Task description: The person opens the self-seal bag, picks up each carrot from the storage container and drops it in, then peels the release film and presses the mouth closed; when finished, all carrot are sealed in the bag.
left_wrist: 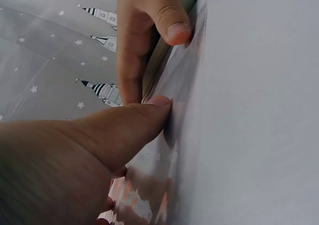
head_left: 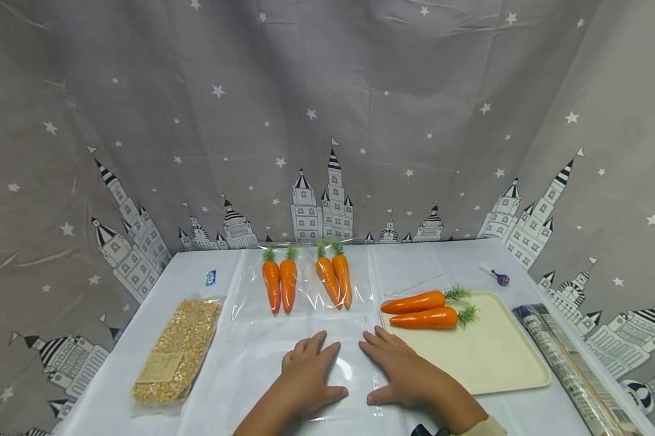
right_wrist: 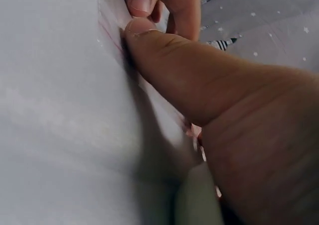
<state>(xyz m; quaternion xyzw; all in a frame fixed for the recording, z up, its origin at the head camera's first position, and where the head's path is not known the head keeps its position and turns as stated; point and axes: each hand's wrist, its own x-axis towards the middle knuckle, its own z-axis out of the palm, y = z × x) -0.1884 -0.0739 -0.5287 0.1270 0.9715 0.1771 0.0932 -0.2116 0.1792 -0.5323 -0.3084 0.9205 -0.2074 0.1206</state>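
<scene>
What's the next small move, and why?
Probably send the right hand to the near carrot on the tray: it lies loose, four other carrots look bagged, and this hand, like the left hand, rests spread on flat plastic.

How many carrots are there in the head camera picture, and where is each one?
6 carrots. In clear plastic at the back: a left pair and a right pair. On the cream tray: a farther one and a nearer one. None appears hidden.

On the tabletop (head_left: 420, 263), bagged carrots (head_left: 288, 281) are lying beyond a plastic bag (head_left: 355, 372). A grain packet (head_left: 183, 339) is sitting left; right, a tray (head_left: 502, 363) is holding two more carrots (head_left: 425, 318), a roll (head_left: 569, 363) lying farther right.
</scene>
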